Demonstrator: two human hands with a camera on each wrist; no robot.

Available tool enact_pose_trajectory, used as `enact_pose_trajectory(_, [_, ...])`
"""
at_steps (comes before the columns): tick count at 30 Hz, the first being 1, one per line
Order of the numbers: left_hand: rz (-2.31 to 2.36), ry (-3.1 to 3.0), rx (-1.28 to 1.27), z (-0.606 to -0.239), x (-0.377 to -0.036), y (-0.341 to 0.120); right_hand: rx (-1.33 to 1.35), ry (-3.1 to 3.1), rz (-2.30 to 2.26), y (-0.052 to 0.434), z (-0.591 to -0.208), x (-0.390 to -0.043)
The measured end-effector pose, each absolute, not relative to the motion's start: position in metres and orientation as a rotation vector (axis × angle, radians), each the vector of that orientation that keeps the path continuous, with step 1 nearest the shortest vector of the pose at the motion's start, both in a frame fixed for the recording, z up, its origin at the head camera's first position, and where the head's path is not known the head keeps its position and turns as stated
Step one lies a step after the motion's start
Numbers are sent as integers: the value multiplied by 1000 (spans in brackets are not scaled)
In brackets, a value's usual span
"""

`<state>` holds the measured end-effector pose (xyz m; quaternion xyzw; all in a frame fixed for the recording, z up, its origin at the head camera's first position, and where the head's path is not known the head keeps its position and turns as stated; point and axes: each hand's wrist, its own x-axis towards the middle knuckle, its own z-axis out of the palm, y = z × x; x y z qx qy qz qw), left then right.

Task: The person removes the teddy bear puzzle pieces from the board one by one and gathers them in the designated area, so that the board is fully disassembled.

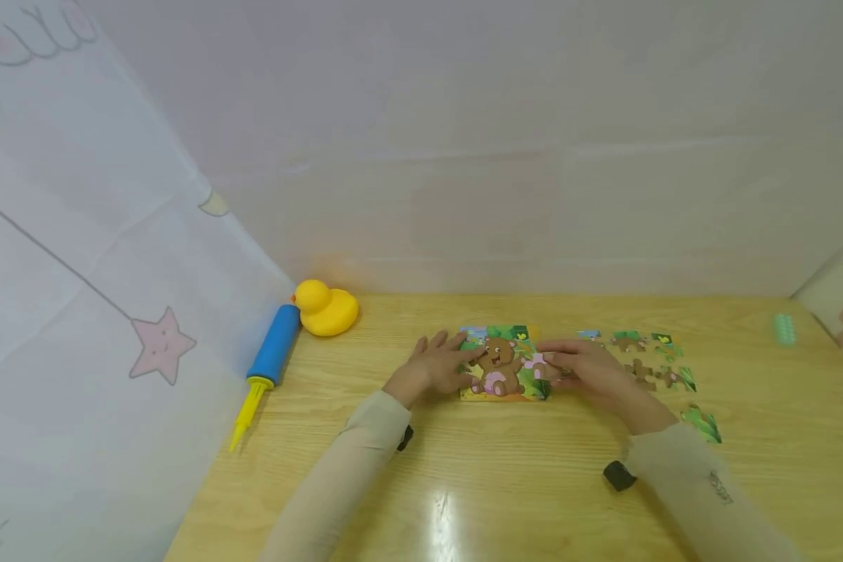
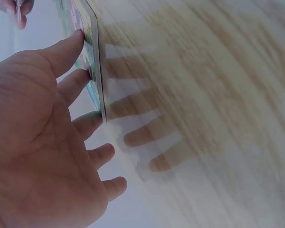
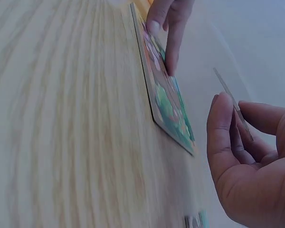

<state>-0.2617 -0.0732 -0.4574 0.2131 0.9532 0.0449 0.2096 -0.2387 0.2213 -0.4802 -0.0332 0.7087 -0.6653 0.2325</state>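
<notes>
A bear-picture puzzle board [image 1: 500, 367] lies flat on the table. My left hand [image 1: 437, 365] rests at its left side with spread fingers; in the left wrist view, the thumb and nearer fingertips of that left hand [image 2: 52, 128] touch the board's edge and face. Just off the board's right side, my right hand [image 1: 597, 375] pinches a jigsaw piece [image 1: 539, 365] with pink and brown on it. The right wrist view shows this thin jigsaw piece [image 3: 233, 105] edge-on between thumb and fingers, raised clear of the puzzle board [image 3: 164, 90].
Several loose jigsaw pieces [image 1: 642, 373] lie right of the right hand, with one green piece [image 1: 702, 423] nearer the front. A yellow rubber duck [image 1: 329, 309] and a blue-and-yellow hand pump [image 1: 274, 347] are at the left. A mint-green item [image 1: 784, 329] lies far right.
</notes>
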Motion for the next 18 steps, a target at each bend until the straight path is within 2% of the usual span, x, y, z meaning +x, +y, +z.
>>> enact_pose_trajectory(9, [116, 2649, 599, -460, -261, -74, -158, 2050, -1817, 259, -479, -232])
enact_pose_trajectory(18, [104, 2637, 617, -459, -260, -74, -112, 2029, -1801, 296, -478, -220])
